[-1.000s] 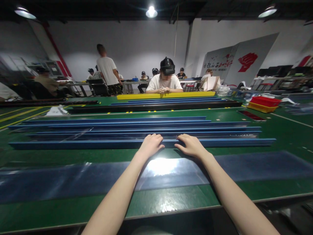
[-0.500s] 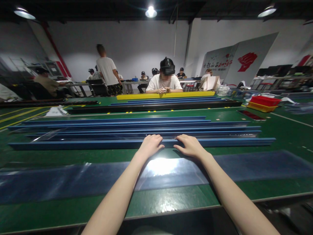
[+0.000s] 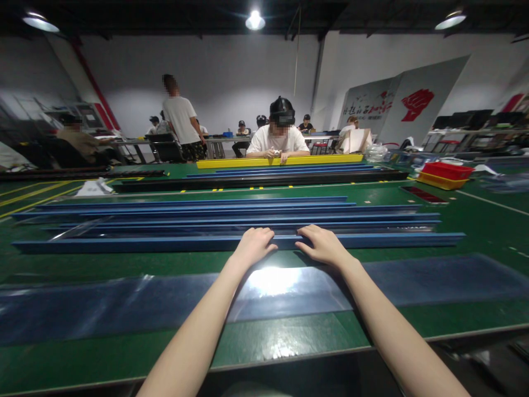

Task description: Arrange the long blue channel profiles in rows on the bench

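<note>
Both my hands grip the nearest long blue channel strip (image 3: 136,246) close to its middle, a short gap apart. My left hand (image 3: 255,246) has its fingers over the strip's top edge and its thumb on the near side. Likewise my right hand (image 3: 321,242) curls its fingers over the edge, the thumb in front. The far fingertips are hidden behind the strip. Several more blue channel strips (image 3: 198,201) lie parallel just beyond. Closer to me, under my forearms, a clear plastic film strip (image 3: 165,300) lies flat across the table.
The green table (image 3: 289,339) spans the view. Farther back lie dark strips (image 3: 264,179), a yellow strip (image 3: 330,160), a phone-like slab (image 3: 424,194) and a red bin (image 3: 448,170). A co-worker in a white shirt (image 3: 258,140) sits opposite; a white paper (image 3: 95,187) lies left.
My hands and the near blue strip stay nearly in place, with only a slight shift. Across the table, the co-worker's hands have moved a little.
</note>
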Motion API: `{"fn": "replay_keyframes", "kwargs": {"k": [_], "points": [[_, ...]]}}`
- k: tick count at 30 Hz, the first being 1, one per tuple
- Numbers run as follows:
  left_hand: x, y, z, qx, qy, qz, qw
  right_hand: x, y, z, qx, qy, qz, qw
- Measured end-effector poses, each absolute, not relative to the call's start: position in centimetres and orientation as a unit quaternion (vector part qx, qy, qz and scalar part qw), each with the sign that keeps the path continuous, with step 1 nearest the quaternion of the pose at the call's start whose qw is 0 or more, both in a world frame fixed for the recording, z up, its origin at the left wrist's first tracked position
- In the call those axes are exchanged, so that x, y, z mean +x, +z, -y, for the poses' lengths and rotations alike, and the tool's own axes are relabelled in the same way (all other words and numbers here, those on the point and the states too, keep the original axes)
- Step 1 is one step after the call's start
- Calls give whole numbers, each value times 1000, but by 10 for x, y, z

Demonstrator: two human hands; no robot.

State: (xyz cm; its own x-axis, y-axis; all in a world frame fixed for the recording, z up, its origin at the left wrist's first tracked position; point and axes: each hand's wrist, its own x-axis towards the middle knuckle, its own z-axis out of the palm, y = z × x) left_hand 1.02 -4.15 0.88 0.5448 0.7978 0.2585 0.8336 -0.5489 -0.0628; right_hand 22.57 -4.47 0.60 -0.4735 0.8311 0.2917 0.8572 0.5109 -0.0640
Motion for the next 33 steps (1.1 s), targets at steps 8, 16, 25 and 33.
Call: {"fn": "replay_keyframes", "kwargs": {"k": [8, 16, 25, 33], "points": [[11, 10, 42, -874, -99, 467, 94, 227, 7, 45, -502, -51, 852, 139], [11, 9, 42, -873, -94, 470, 95, 227, 5, 45, -493, -62, 856, 142], [10, 7, 40, -873, -92, 470, 92, 227, 4, 44, -495, -64, 856, 137], [10, 7, 39, -871, -98, 474, 81, 225, 3, 44, -499, -71, 852, 138]]}}
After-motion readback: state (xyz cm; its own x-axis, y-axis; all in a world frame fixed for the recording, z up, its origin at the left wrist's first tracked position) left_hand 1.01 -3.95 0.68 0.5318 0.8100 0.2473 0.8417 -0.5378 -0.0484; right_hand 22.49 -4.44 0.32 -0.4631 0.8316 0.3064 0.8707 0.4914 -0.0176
